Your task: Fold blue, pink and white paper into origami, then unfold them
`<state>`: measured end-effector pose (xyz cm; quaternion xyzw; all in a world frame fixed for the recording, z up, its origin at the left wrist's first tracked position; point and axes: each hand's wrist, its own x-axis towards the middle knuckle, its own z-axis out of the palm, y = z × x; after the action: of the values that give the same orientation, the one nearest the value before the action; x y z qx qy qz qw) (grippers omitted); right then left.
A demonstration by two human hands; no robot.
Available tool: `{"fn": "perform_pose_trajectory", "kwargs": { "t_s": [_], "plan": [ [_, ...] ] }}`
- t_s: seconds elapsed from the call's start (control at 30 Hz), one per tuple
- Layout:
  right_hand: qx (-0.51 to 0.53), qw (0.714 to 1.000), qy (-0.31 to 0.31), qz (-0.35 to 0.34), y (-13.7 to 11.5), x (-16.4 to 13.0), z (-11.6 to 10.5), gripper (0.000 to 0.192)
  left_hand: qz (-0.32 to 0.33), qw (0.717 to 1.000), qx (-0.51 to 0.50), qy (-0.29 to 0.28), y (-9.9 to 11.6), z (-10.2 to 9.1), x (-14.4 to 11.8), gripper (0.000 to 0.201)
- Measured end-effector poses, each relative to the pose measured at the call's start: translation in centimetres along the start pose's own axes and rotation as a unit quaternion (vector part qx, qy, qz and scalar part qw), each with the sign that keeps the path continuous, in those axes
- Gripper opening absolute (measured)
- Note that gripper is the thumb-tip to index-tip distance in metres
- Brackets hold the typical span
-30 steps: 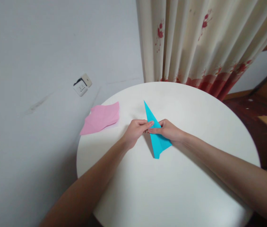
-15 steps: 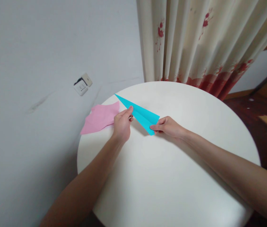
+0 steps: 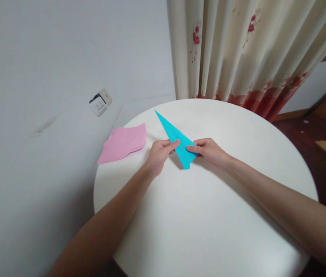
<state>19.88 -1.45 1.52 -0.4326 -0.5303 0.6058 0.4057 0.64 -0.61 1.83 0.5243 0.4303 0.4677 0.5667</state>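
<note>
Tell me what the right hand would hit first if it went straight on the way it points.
Leaving aside the blue paper it holds, the right hand would probably meet the left hand first, though exact depth is hard to judge.

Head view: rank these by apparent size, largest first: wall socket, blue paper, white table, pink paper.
1. white table
2. pink paper
3. blue paper, folded and partly covered by fingers
4. wall socket

Ranked by visible area in the picture, not true size.
</note>
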Motion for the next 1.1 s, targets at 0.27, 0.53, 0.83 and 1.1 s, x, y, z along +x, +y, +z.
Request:
{"fn": "perform_pose_trajectory", "kwargs": {
  "t_s": [0.27,0.53,0.83,1.1],
  "plan": [
    [-0.003,0.999,-0.033,0.016,-0.4,-0.4,0.1,0.038,-0.009,1.0,0.006,0.003,-0.1,0.3,-0.3,0.031],
    [0.054,0.998,-0.002,0.025,0.7,-0.4,1.5,0.039,-0.035,0.999,-0.021,-0.032,-0.3,1.0,-0.5,0.033],
    [0.048,0.996,-0.069,0.03,0.7,-0.6,1.5,0.037,-0.011,0.999,-0.032,0.002,0.2,0.7,-0.1,0.033],
    [0.014,0.989,-0.138,0.048,0.7,-0.9,1.3,0.037,0.035,0.997,-0.038,0.061,1.5,-1.0,0.7,0.031]
  ]
}}
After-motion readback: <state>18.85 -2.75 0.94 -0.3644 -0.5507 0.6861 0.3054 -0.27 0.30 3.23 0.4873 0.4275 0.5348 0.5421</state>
